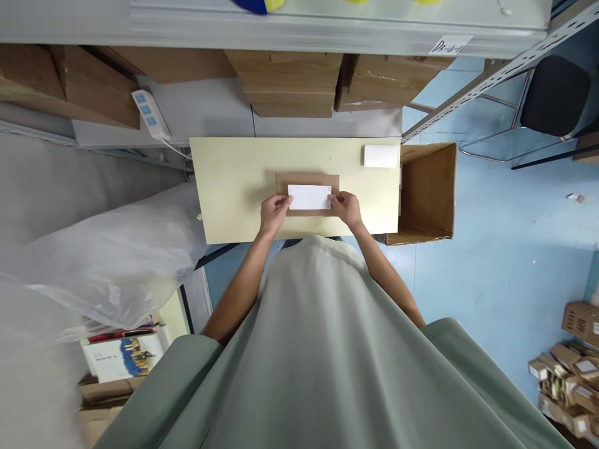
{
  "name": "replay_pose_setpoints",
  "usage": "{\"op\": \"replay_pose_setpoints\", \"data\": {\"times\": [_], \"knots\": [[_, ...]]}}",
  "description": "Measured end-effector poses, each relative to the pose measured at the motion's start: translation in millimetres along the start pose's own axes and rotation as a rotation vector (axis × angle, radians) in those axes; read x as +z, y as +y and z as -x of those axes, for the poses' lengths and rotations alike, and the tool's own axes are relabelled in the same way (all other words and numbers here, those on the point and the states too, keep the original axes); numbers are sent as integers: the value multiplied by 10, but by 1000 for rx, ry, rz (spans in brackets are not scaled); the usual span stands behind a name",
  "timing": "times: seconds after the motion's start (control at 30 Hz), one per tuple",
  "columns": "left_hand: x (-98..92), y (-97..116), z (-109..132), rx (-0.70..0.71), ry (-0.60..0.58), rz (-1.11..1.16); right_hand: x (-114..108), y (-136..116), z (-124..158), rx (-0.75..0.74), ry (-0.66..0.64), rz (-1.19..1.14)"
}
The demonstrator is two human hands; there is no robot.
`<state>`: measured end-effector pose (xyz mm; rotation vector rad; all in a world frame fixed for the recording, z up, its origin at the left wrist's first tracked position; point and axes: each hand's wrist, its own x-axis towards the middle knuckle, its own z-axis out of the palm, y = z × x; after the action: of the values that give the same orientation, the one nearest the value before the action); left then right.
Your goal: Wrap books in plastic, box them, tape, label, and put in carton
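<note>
A white rectangular label (pixel 309 197) lies over a flat brown cardboard box (pixel 306 179) on the pale yellow table (pixel 234 187). My left hand (pixel 275 212) pinches the label's left edge between thumb and fingers. At its right edge, my right hand (pixel 346 209) pinches it the same way. The label looks level and stretched between both hands; whether it touches the box's surface I cannot tell. Farther back on the table's right side rests a small white stack (pixel 380 156), perhaps of the same labels.
An open cardboard box (pixel 428 193) stands against the table's right end. Behind are shelved cartons (pixel 290 81) and a white power strip (pixel 151 114). A large translucent plastic bag (pixel 121 249) bulges at the left. A black chair (pixel 555 95) and piled parcels (pixel 573 386) are to the right.
</note>
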<state>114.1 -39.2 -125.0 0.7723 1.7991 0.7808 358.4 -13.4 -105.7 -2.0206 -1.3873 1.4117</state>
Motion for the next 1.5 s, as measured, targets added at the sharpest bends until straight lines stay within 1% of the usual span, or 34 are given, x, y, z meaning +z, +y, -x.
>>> {"op": "replay_pose_setpoints", "data": {"times": [0.17,0.47,0.8,1.1,1.2,1.3,1.4,1.5], "knots": [[50,-35,-130,-7,-13,-69,110,-91,-134,76,12,237],[84,-80,-169,28,-7,-210,145,-187,-157,108,4,388],[122,-116,-190,38,24,-249,189,-209,-164,99,10,459],[111,-85,-176,27,27,-250,146,-166,-180,132,3,458],[105,-86,-177,21,21,-247,118,-139,-153,129,-21,473],[108,-89,-179,18,25,-248,104,-121,-129,103,-92,512],[114,-92,-182,20,28,-245,103,-153,-179,81,-142,545],[116,-96,-184,24,27,-253,115,-251,-322,65,-116,513]]}}
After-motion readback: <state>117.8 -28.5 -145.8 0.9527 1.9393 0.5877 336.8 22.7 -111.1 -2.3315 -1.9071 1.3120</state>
